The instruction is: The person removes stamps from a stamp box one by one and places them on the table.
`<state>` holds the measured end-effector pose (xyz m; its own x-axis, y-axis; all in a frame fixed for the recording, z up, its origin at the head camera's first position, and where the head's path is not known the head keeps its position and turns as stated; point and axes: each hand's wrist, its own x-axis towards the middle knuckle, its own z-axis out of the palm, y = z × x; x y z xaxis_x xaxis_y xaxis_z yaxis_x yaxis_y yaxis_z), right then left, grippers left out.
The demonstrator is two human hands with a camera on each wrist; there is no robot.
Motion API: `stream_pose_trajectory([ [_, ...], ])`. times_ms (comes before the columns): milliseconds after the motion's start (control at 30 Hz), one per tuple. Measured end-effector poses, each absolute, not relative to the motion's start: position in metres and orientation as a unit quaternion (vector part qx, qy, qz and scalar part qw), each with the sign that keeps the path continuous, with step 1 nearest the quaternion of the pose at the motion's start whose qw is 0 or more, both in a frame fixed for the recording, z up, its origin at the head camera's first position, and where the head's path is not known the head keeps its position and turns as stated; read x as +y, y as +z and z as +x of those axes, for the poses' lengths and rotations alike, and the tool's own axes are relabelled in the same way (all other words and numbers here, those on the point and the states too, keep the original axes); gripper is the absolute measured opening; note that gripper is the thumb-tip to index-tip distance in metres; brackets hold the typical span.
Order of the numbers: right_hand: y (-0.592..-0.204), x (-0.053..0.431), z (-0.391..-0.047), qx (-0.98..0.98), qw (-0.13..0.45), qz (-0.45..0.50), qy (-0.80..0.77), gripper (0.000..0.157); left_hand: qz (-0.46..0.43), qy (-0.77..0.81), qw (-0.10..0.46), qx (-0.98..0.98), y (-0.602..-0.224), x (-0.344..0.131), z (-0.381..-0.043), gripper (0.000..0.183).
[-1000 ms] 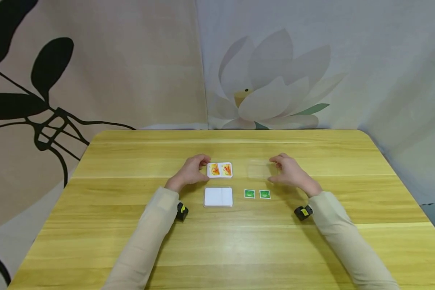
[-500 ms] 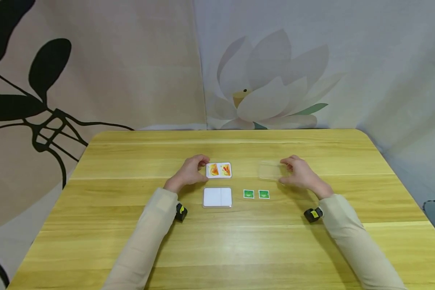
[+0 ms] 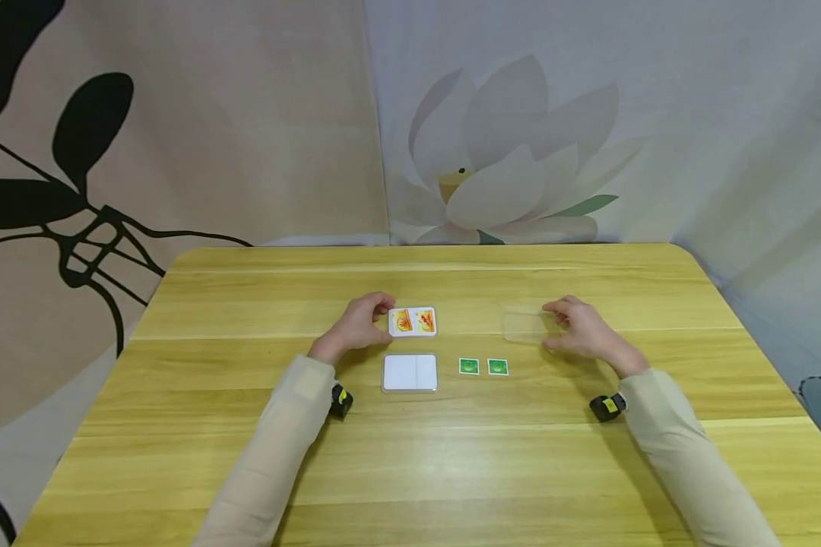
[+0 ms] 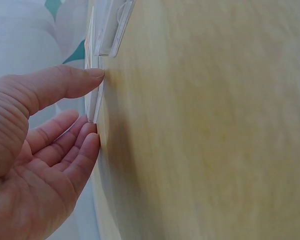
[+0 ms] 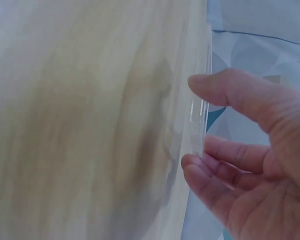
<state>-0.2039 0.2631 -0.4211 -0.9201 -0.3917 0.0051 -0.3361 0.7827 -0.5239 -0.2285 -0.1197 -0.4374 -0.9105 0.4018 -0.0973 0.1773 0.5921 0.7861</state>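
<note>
In the head view my left hand grips the left end of a small flat case that shows two orange-and-yellow picture cards on white. The left wrist view has the thumb on one long edge of the case and the fingers at the other. My right hand holds a thin clear plastic cover by its right end, between thumb and fingers. It looks slightly above the table in the right wrist view. In front lie a second clear case with a white insert and two green picture cards, one left, one right.
Everything is on a wooden table with rounded back corners. A printed curtain hangs right behind the table's back edge. Small black cameras sit at the left wrist and the right wrist.
My right hand has moved to the right with the clear cover, away from the case with the orange cards. The left hand and the things on the table have stayed in place.
</note>
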Motion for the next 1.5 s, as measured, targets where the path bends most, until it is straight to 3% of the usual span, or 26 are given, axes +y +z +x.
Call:
stream_pose_trajectory([
  [700,-0.424,0.279,-0.206,0.944,0.051,-0.214,-0.247,0.057,0.160,0.419,0.130,0.884,-0.434,-0.120,-0.228,0.059],
  [1200,-0.418,0.275,-0.210,0.945,0.110,-0.195,-0.239,0.059,0.158,0.416,0.133,0.886,-0.431,-0.119,-0.228,0.060],
  [1333,-0.414,0.272,-0.206,0.946,0.103,-0.189,-0.241,0.064,0.159,0.418,0.136,0.884,-0.434,-0.118,-0.229,0.060],
  [1500,-0.412,0.259,-0.206,0.944,0.062,-0.200,-0.254,0.057,0.164,0.426,0.131,0.880,-0.437,-0.120,-0.229,0.057],
])
